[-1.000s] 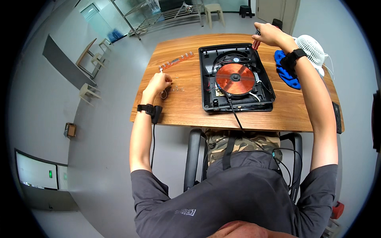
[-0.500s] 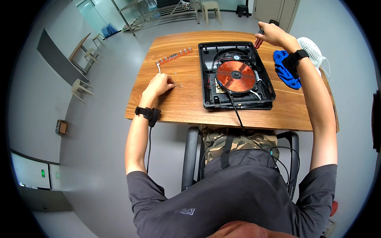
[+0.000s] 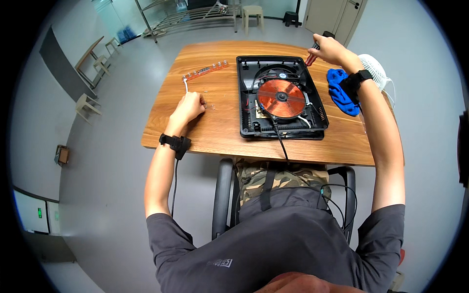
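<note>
My left hand (image 3: 188, 108) rests on the wooden table, its fingertips pinched together beside some tiny clear pieces (image 3: 212, 106). Whatever those fingers hold is too small to make out. Up at the far right corner of an opened induction cooker (image 3: 244, 115), my right hand (image 3: 332, 50) grips a screwdriver (image 3: 310, 59) with a red and black handle. Its shaft points down toward the black housing; the tip is hard to see. Inside the housing sits a round copper coil (image 3: 273, 93) with wires about it. A narrow orange circuit strip (image 3: 205, 71) with a white lead lies beyond my left hand.
Right of the cooker lie a crumpled blue cloth (image 3: 340, 93) and a white fan (image 3: 372, 68). A black cable (image 3: 282, 141) runs from the cooker over the table's near edge (image 3: 312, 158). Stools and a metal rack (image 3: 190, 22) stand farther off.
The whole view has shifted, so the table and cooker appear slightly farther left and lower. Both hands stay in about the same places, the right still gripping the screwdriver.
</note>
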`<state>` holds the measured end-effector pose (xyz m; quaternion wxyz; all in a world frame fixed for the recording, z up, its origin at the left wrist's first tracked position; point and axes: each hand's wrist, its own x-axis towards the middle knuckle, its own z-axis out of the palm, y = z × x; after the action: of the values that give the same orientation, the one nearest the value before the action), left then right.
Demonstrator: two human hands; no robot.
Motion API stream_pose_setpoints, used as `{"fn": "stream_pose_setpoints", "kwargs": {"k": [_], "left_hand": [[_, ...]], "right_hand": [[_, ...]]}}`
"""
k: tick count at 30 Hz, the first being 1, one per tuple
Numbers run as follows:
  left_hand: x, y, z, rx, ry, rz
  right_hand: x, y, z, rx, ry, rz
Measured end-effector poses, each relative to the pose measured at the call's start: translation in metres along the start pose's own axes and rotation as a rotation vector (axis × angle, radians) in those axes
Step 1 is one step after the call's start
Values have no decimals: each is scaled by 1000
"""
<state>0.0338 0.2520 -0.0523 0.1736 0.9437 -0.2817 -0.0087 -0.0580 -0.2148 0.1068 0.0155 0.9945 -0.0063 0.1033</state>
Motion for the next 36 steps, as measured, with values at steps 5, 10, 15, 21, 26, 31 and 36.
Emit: {"fn": "stream_pose_setpoints", "kwargs": {"k": [5, 10, 15, 21, 26, 31, 36], "left_hand": [[6, 16, -19, -14, 13, 31], [21, 29, -32, -86, 74, 129], [28, 69, -42, -239, 99, 233], [36, 118, -34, -465, 103, 308], [41, 151, -33, -469, 100, 354], [52, 156, -25, -436, 49, 346], [47, 145, -18, -513, 92, 302]], "right_hand": [[-2, -1, -1, -6, 11, 1], [0, 0, 0, -12, 10, 3], [-4, 2, 0, -2, 23, 0], [-9, -13, 2, 32, 155, -86], [-7, -15, -6, -3, 83, -41], [-3, -25, -43, 124, 251, -166], [-18, -79, -72, 278, 212, -426]]}}
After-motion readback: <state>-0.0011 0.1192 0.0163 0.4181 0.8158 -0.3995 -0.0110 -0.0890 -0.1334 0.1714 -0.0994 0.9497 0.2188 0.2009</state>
